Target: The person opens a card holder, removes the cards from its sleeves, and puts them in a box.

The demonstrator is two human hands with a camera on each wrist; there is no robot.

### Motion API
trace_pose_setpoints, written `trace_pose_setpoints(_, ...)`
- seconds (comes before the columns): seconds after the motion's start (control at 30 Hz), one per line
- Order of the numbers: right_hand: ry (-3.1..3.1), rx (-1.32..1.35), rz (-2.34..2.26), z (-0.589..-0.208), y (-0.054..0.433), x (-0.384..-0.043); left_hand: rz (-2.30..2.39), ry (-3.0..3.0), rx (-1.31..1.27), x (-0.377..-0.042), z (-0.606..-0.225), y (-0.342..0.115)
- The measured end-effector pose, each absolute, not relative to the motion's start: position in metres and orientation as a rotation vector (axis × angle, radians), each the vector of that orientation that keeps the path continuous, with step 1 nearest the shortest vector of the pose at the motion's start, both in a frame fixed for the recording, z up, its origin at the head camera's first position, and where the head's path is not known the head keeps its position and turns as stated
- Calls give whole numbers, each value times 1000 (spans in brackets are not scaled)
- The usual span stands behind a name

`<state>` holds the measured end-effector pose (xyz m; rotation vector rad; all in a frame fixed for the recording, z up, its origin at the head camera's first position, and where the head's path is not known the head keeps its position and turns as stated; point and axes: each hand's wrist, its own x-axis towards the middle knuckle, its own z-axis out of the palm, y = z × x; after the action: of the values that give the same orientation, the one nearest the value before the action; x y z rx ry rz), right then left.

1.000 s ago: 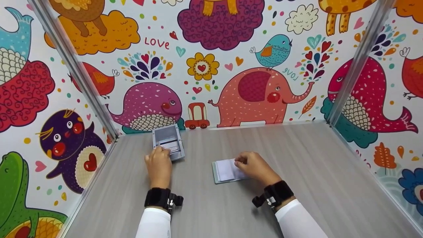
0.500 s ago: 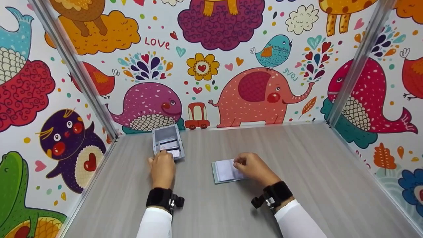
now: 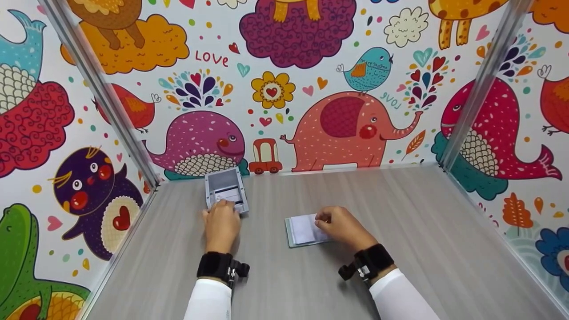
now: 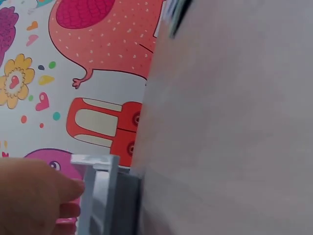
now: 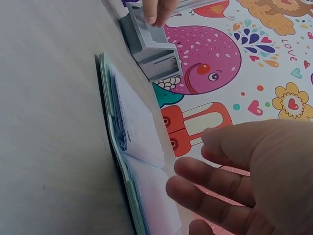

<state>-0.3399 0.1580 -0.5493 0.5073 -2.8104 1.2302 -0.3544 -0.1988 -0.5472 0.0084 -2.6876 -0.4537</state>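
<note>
A grey open-topped box (image 3: 224, 180) with dark-edged dividers and white cards (image 3: 228, 194) inside stands at the back left. My left hand (image 3: 222, 224) is over its near end, fingers bent down into it; the fingertips are hidden in the head view. In the right wrist view, fingers of the left hand (image 5: 159, 10) dip toward the box opening. An open card-holder booklet (image 3: 304, 229) with clear sleeves and a pale green cover lies in the middle. Above its right page hovers my right hand (image 3: 342, 226), fingers loosely bent, nothing between thumb and fingers in the right wrist view.
Printed cartoon wall panels (image 3: 271, 129) close off the back and sides, joined by metal posts (image 3: 482, 84). The box stands close to the back wall. A grey wood-grain tabletop (image 3: 400, 213) spreads around the booklet and box.
My left hand drew back from inside the box toward its near end, uncovering a card, then moved slightly forward and right over that end. The right hand has stayed almost still.
</note>
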Motion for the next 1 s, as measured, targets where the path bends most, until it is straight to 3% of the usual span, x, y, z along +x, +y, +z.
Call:
trace_pose_setpoints(0.2,-2857,501,1117,-551,159,-340,-442,-2555,-90,-351,-535,-179)
trace_pose_setpoints(0.43,-2933,436,1097,-552,157,-339,-401,-2325,-441,-347,-542,-135)
trace_pose_setpoints(0.63,-2946,436,1101,-554,156,-339,-431,-2646,-685,-335,-552,-102)
trace_pose_setpoints(1.0,-2918,503,1069,-555,159,-341,-534,-2964,-820,-323,-560,-90)
